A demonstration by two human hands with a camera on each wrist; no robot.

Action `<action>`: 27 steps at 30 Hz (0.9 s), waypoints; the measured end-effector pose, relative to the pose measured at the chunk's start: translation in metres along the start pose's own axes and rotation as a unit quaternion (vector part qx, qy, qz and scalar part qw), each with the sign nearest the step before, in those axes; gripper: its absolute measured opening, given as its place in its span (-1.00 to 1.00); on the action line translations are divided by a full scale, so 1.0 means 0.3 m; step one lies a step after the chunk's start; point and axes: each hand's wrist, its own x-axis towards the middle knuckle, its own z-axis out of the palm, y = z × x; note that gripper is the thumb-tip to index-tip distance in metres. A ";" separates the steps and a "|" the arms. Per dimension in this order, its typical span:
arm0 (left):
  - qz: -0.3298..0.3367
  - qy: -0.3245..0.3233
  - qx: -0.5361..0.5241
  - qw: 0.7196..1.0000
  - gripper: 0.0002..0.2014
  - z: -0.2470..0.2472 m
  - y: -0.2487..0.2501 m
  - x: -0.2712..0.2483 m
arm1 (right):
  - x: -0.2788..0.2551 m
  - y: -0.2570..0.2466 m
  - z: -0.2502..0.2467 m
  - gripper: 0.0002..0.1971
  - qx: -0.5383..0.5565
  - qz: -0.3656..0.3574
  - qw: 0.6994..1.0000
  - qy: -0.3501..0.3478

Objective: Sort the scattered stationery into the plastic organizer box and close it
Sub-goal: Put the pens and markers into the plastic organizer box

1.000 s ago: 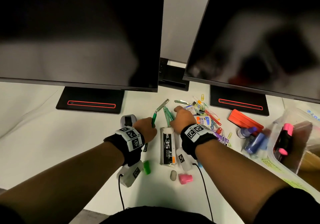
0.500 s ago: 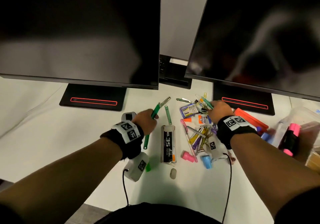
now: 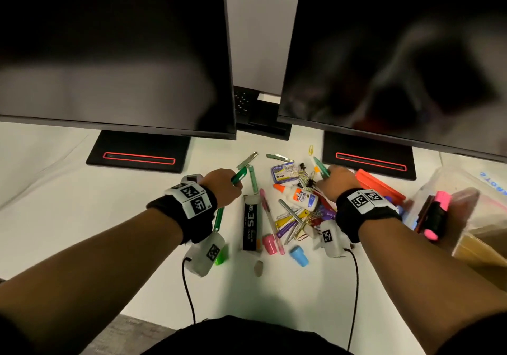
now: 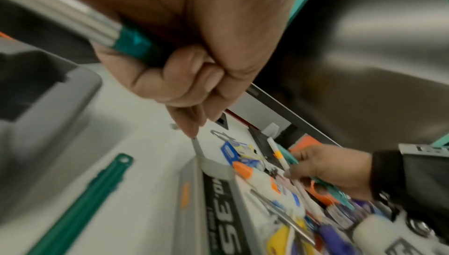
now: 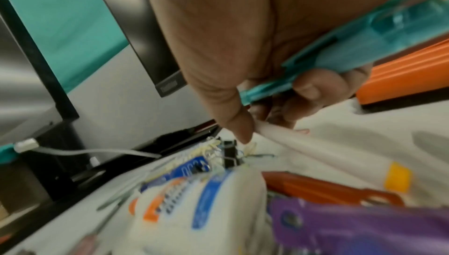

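Note:
My left hand (image 3: 233, 183) (image 4: 194, 78) grips a green pen with a silver end (image 3: 239, 176) (image 4: 131, 44), fingers curled round it. My right hand (image 3: 326, 179) (image 5: 262, 124) sits at the far side of the stationery pile. It holds a teal pen (image 3: 322, 168) (image 5: 340, 51) in the palm, while thumb and fingers pinch a white pen with a yellow band (image 5: 316, 155). The clear plastic organizer box (image 3: 450, 182) stands open at the right edge with a pink highlighter (image 3: 436, 214) inside.
Between my hands lie a black staple box (image 3: 251, 223), a glue bottle (image 3: 301, 197), a green strip (image 3: 253, 182), clips, and pink (image 3: 268, 243) and blue (image 3: 299, 256) caps. An orange case (image 3: 380, 187) lies by my right hand. Two monitors on black bases (image 3: 137, 157) stand behind.
My right hand left the green strips at the centre and moved right to the pile, carrying the teal pen. My left hand kept its green pen and barely shifted.

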 end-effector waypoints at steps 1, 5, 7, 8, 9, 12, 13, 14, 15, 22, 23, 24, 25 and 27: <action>0.010 -0.002 0.010 1.000 -0.75 0.014 0.023 -0.004 | -0.012 0.004 -0.011 -0.70 0.033 0.005 0.999 0.012; 0.042 -0.031 0.091 0.994 -0.77 0.081 0.131 -0.018 | -0.086 0.031 -0.049 -0.78 0.131 0.002 0.990 0.051; 0.038 -0.051 0.121 0.991 -0.74 0.115 0.179 -0.020 | -0.135 0.046 -0.051 -0.87 0.146 0.007 0.988 0.039; 0.042 -0.055 0.133 0.989 -0.71 0.134 0.201 -0.018 | -0.163 0.059 -0.051 -0.88 0.149 0.015 0.988 0.028; 0.049 -0.052 0.148 0.986 -0.69 0.155 0.213 -0.013 | -0.188 0.070 -0.046 -0.88 0.154 0.023 0.988 0.015; 0.062 -0.029 0.171 0.983 -0.70 0.208 0.239 -0.003 | -0.263 0.107 -0.036 -0.85 0.179 0.036 0.983 -0.021; 0.065 -0.019 0.181 0.981 -0.72 0.220 0.245 0.002 | -0.284 0.122 -0.033 -0.86 0.188 0.044 0.981 -0.024; 0.054 -0.013 0.179 0.982 -0.73 0.223 0.247 0.002 | -0.302 0.131 -0.029 -0.86 0.198 0.051 0.979 -0.025; 0.048 -0.006 0.170 0.984 -0.74 0.228 0.250 0.005 | -0.317 0.143 -0.027 -0.86 0.207 0.058 0.976 -0.020; -0.006 -0.015 0.091 0.996 -0.65 0.219 0.253 0.013 | -0.342 0.163 -0.032 -0.97 0.206 0.043 0.977 -0.009; -0.015 -0.019 0.081 0.996 -0.61 0.214 0.256 0.012 | -0.339 0.164 -0.033 -0.95 0.203 0.042 0.978 -0.009; -0.019 -0.021 0.072 0.997 -0.58 0.211 0.256 0.015 | -0.337 0.166 -0.031 -0.90 0.200 0.040 0.979 -0.011; -0.023 -0.024 0.063 0.997 -0.56 0.210 0.255 0.018 | -0.337 0.170 -0.027 -0.84 0.200 0.039 0.979 -0.013; -0.037 -0.026 0.033 0.998 -0.52 0.207 0.252 0.022 | -0.343 0.180 -0.020 -0.76 0.205 0.046 0.977 -0.025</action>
